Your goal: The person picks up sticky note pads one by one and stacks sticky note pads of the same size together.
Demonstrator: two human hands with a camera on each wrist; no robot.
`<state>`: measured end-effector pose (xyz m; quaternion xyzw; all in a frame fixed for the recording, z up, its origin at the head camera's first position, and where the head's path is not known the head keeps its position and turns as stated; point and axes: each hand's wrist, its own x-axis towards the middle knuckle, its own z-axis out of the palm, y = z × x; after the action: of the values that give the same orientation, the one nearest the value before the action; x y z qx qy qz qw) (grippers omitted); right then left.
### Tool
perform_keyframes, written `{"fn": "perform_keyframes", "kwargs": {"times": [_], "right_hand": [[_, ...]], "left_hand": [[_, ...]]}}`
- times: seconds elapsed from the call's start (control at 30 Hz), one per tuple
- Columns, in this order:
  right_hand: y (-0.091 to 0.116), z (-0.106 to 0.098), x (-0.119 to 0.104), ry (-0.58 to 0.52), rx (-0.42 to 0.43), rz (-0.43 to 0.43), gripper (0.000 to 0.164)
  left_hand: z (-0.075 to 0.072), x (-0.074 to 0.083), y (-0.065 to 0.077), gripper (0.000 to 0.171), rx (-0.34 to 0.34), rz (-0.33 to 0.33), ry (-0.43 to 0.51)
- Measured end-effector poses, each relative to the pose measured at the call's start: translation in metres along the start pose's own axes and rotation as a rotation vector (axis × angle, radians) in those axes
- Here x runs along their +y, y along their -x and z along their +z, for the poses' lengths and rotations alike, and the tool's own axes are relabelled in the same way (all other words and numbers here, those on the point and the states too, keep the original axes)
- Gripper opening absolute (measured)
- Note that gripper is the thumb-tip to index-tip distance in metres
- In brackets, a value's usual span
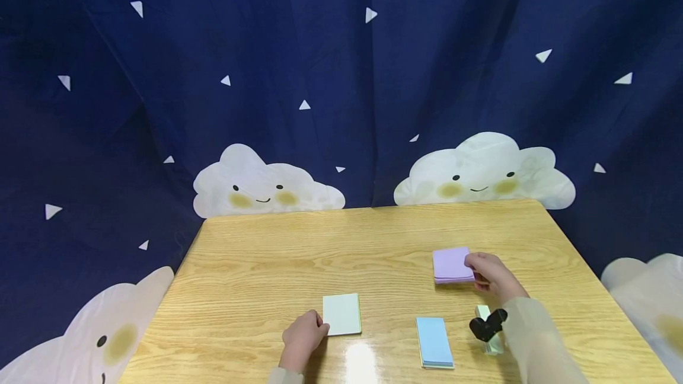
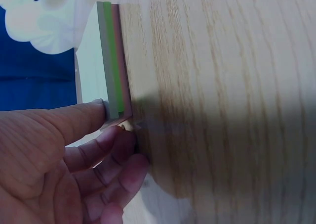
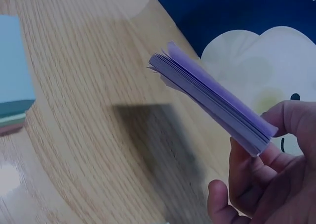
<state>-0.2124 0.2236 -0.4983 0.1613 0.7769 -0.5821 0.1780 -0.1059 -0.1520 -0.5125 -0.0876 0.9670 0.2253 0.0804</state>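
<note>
My left hand [image 1: 306, 333] pinches the near left corner of a square sticky note stack [image 1: 341, 314]. In the left wrist view, the stack [image 2: 94, 61] has a whitish top layer with green and reddish layers beneath. The thumb lies on top, and the other fingers curl by its lower edge. My right hand [image 1: 493, 274] pinches a purple sticky note pad [image 1: 450, 264] by its right side. In the right wrist view, the purple pad [image 3: 212, 100] is raised above the table, its page edges slightly fanned and a shadow below.
A blue rectangular sticky note pad [image 1: 434, 341] lies between the hands on layers of other colours. Beside the right sleeve is a pale green-white piece [image 1: 493, 345], partly covered by a black shape [image 1: 488, 326]. The wooden table [image 1: 299, 248] ends at a dark blue curtain [image 1: 331, 64].
</note>
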Motion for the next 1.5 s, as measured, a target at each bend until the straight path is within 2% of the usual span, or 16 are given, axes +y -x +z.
{"fn": "perform_keyframes", "kwargs": {"times": [0.1,0.33,0.7,1.07,1.5], "right_hand": [[0.002,0.003,-0.003,0.002,0.004,-0.007,0.021],[0.004,0.01,-0.011,0.015,0.004,-0.02,0.02],[0.009,0.023,-0.021,-0.002,-0.002,-0.053,0.029],[0.011,0.036,-0.025,-0.093,-0.09,-0.094,0.042],[0.016,0.051,-0.024,-0.116,-0.135,-0.122,0.043]], "left_hand": [[0.001,-0.001,-0.001,0.018,-0.004,-0.002,0.002],[0.001,-0.002,-0.002,0.017,-0.005,0.003,-0.002],[0.001,-0.003,-0.003,0.016,-0.017,0.002,0.0],[0.002,-0.004,-0.004,0.017,-0.02,0.004,0.001],[0.002,-0.005,-0.003,0.016,-0.009,0.015,0.005]]}}
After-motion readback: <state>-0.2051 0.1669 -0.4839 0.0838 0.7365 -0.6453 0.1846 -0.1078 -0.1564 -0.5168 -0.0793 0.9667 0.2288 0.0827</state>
